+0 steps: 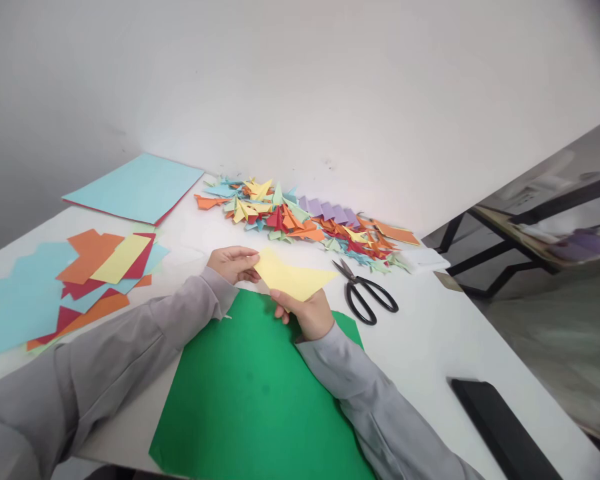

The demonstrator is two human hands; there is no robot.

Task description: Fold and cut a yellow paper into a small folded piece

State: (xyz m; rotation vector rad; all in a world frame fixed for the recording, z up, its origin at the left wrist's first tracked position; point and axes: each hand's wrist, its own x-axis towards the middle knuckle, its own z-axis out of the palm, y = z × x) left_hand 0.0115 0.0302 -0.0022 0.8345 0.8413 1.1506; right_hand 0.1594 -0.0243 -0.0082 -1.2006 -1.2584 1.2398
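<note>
Between my hands a sheet of yellow paper [296, 275] is held up over the far edge of a green sheet [260, 387]. My left hand [233, 264] pinches its left corner. Lower down, my right hand [311, 312] grips the bottom edge, thumb on top. The yellow paper has slanted edges and a point toward the right; whether it is creased I cannot tell. Black-handled scissors [364, 291] lie just right of my right hand, blades pointing away.
Loose coloured paper pieces [30, 287] spread on the left. A light blue sheet [135, 187] lies behind them. Many small folded paper shapes [285, 217] are heaped along the wall. A black flat object [500, 427] rests near the table's right edge.
</note>
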